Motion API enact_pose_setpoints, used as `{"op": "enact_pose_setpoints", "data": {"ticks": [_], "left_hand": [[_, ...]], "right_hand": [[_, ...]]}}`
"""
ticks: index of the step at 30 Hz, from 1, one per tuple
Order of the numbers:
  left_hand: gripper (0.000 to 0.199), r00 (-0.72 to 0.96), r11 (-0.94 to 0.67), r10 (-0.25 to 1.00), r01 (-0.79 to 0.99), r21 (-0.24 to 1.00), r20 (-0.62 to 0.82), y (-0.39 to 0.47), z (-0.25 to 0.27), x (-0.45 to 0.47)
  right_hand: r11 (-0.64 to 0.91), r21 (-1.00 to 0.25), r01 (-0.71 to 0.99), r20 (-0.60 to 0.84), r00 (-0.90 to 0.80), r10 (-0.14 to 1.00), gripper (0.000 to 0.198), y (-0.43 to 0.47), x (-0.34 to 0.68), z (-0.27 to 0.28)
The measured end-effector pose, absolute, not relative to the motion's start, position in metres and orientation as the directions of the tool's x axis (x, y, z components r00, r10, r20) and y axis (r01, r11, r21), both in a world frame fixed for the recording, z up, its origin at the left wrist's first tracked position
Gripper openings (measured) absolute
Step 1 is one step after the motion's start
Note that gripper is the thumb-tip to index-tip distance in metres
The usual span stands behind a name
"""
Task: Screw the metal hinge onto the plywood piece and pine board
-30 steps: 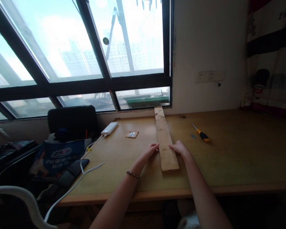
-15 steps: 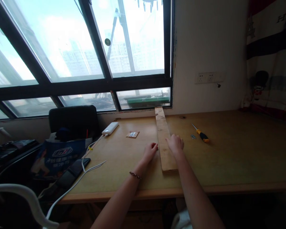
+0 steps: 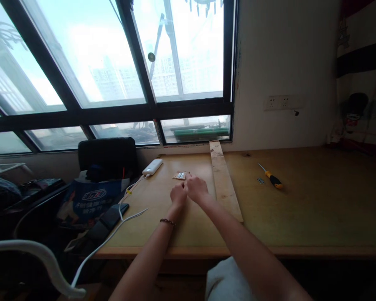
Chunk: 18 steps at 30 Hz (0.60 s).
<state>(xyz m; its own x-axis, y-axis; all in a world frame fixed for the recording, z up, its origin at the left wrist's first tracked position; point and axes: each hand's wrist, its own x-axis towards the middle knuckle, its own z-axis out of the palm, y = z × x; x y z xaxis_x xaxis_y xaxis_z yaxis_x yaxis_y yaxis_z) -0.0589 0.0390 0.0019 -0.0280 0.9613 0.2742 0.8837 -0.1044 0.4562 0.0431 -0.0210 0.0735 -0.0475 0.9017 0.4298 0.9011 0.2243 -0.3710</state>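
My left hand is closed just above the table, left of the wooden board. Whatever its curled fingers hold, if anything, is hidden. My right hand is also closed and meets the left one at the fingers, so its contents cannot be made out. Just beyond both hands lies a small brown piece with pale metal plates on it. The long wooden board lies flat right of my hands, its far end toward the window, and neither hand grips it.
Right of the board lie a yellow-and-black screwdriver and several small screws. A white power bank with white cables sits at the table's left. A black chair and blue bag stand beyond the left edge.
My right hand has left the board and moved left to join my left hand. The left hand has shifted left, away from the board, toward the small piece with metal plates.
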Motion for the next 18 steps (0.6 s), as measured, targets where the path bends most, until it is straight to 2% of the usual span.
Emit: {"op": "enact_pose_setpoints", "data": {"ticks": [3,6,9,11,14,16,18], "left_hand": [[0.031,-0.121,-0.007,0.954,0.906,0.424,0.275,0.052,0.000,-0.088],[0.035,-0.115,-0.020,0.924,0.938,0.347,0.364,0.072,-0.004,-0.103],[0.052,-0.088,-0.035,0.897,0.963,0.269,0.432,0.097,-0.009,-0.098],[0.061,-0.097,-0.023,0.892,0.966,0.258,0.441,0.113,-0.012,-0.086],[0.066,-0.134,0.014,0.887,0.964,0.265,0.441,0.131,-0.021,-0.066],[0.069,-0.148,0.039,0.900,0.964,0.261,0.409,0.136,-0.028,-0.057],[0.069,-0.137,0.037,0.916,0.965,0.261,0.376,0.138,-0.032,-0.053]], "right_hand": [[0.315,-0.332,0.889,0.537,-0.097,0.838,0.017,-0.009,0.098,0.065],[0.291,-0.389,0.874,0.669,0.051,0.742,0.020,0.007,0.167,0.038],[0.258,-0.485,0.836,0.744,0.239,0.625,0.021,0.018,0.220,0.002],[0.239,-0.634,0.736,0.694,0.404,0.596,0.024,0.023,0.239,-0.020],[0.193,-0.830,0.523,0.513,0.583,0.630,0.032,0.030,0.247,-0.040],[0.157,-0.868,0.470,0.445,0.600,0.665,0.034,0.034,0.245,-0.044],[0.123,-0.861,0.494,0.430,0.574,0.697,0.035,0.037,0.242,-0.045]]}}
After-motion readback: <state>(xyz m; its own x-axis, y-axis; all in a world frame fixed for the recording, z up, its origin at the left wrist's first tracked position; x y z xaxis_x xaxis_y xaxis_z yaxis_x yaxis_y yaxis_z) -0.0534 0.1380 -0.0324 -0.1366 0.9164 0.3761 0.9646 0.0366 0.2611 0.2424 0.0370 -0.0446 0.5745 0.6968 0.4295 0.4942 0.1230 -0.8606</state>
